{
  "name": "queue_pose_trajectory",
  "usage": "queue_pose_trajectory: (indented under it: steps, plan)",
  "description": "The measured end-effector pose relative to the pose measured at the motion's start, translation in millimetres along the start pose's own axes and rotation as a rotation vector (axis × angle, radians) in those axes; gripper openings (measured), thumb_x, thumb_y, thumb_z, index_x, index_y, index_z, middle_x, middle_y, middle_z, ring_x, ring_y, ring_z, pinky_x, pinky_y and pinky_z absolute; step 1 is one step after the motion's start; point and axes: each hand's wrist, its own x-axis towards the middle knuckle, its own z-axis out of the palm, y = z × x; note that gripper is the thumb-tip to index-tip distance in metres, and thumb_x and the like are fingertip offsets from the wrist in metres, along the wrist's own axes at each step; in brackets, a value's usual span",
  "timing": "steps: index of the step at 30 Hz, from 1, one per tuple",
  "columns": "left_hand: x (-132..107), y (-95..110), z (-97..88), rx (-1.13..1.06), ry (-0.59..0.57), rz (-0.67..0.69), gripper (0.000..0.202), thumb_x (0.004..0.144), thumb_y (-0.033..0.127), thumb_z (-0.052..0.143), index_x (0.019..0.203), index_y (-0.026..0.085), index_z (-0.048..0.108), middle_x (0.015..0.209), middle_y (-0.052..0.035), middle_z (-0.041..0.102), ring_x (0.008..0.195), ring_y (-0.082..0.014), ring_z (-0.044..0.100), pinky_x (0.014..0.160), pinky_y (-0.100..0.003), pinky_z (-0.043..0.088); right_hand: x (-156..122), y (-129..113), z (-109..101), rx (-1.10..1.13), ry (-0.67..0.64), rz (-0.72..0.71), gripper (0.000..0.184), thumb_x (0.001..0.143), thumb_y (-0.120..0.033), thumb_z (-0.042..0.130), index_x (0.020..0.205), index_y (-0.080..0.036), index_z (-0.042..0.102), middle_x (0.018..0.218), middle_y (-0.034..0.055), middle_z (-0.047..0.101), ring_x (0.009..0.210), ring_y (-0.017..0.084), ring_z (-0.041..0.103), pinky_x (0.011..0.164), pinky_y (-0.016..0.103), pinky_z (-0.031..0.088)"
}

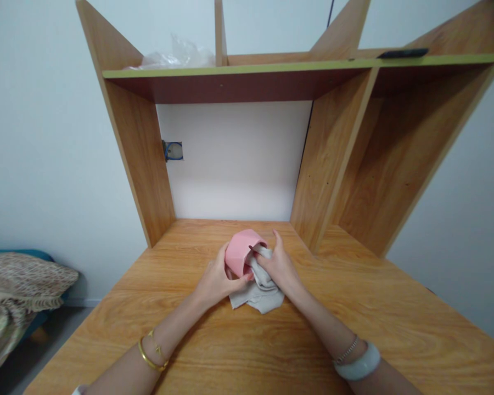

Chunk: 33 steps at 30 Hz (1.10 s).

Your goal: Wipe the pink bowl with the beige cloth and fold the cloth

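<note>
A pink cup [239, 252] lies tilted toward the right over the wooden desk [395, 323], a little past its middle. My left hand [216, 280] wraps round the cup's lower left side. A grey-white cloth [257, 293] trails from the cup's mouth down onto the desk. My right hand [278, 266] is closed on the cloth and presses part of it into the cup's opening. The inside of the cup is hidden.
A wooden hutch with upright dividers [333, 159] and a green-edged shelf [239, 70] stands at the back. Crumpled clear plastic [177, 56] and a dark flat object [402, 53] lie on the shelf. A bed with a patterned cover [12, 291] is at the lower left.
</note>
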Motion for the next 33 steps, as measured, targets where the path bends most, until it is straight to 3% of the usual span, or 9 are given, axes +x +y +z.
queue_pose_trajectory:
  steps: [4, 8, 14, 17, 25, 30, 33]
  plan:
    - [-2, 2, -1.1, 0.111, -0.023, 0.012, 0.074, 0.063, 0.042, 0.063, 0.126, 0.018, 0.031, 0.112, -0.0081, 0.054, 0.098, -0.0229, 0.053, 0.081, -0.032, 0.042, -3, -4, -8, -0.271, 0.049, -0.046, 0.08, 0.072, -0.041, 0.051, 0.135, -0.011, 0.011, 0.065, 0.0059, 0.063, 0.062, 0.022, 0.059, 0.051, 0.025, 0.037]
    - [-4, 1, -2.5, 0.262, -0.072, -0.011, 0.073, 0.063, 0.046, 0.06, 0.125, 0.017, 0.033, 0.112, -0.0095, 0.056, 0.097, -0.0274, 0.054, 0.08, -0.035, 0.043, -7, -6, -12, -0.542, 0.097, -0.206, 0.08, 0.074, -0.038, 0.049, 0.136, -0.009, 0.006, 0.06, 0.0052, 0.061, 0.06, 0.023, 0.057, 0.057, 0.028, 0.037]
    - [-3, -2, -6.8, 0.41, -0.089, 0.007, 0.069, 0.066, 0.044, 0.055, 0.125, 0.014, 0.035, 0.103, -0.0106, 0.06, 0.087, -0.0278, 0.058, 0.076, -0.037, 0.044, -10, -6, -13, -0.499, 0.048, -0.549, 0.079, 0.072, -0.025, 0.051, 0.136, -0.013, 0.007, 0.068, 0.0027, 0.062, 0.067, 0.02, 0.056, 0.072, 0.031, 0.035]
    - [-3, -1, -8.6, 0.464, -0.1, 0.021, 0.067, 0.066, 0.043, 0.053, 0.124, 0.015, 0.037, 0.097, -0.0091, 0.062, 0.08, -0.0268, 0.06, 0.072, -0.036, 0.045, -11, -6, -13, -0.445, 0.024, -0.613, 0.081, 0.07, -0.023, 0.053, 0.136, -0.012, 0.006, 0.069, 0.0028, 0.062, 0.068, 0.021, 0.055, 0.07, 0.031, 0.035]
    - [-3, -5, -8.4, 0.427, -0.097, 0.033, 0.074, 0.069, 0.054, 0.05, 0.13, 0.018, 0.028, 0.087, -0.0065, 0.062, 0.076, -0.0243, 0.059, 0.07, -0.035, 0.044, -10, 1, -8, -0.306, -0.082, -0.489, 0.075, 0.07, -0.02, 0.047, 0.135, -0.014, 0.011, 0.066, 0.0007, 0.059, 0.069, 0.019, 0.055, 0.066, 0.028, 0.038]
    - [3, -13, -10.7, 0.153, -0.029, 0.023, 0.079, 0.076, 0.05, 0.046, 0.136, 0.018, 0.005, 0.093, -0.0054, 0.057, 0.078, -0.02, 0.058, 0.071, -0.033, 0.044, -8, 9, -1, -0.105, -0.068, -0.322, 0.064, 0.075, -0.024, 0.041, 0.134, -0.016, 0.017, 0.065, 0.0003, 0.058, 0.062, 0.017, 0.055, 0.057, 0.025, 0.039]
    - [4, -15, -7.2, -0.017, -0.005, 0.064, 0.086, 0.075, 0.046, 0.052, 0.135, 0.018, -0.002, 0.11, -0.01, 0.049, 0.094, -0.0213, 0.054, 0.08, -0.035, 0.041, -6, 10, 2, 0.05, -0.032, -0.199, 0.063, 0.074, -0.023, 0.04, 0.132, -0.014, 0.018, 0.064, -0.0004, 0.058, 0.058, 0.016, 0.055, 0.056, 0.024, 0.04]
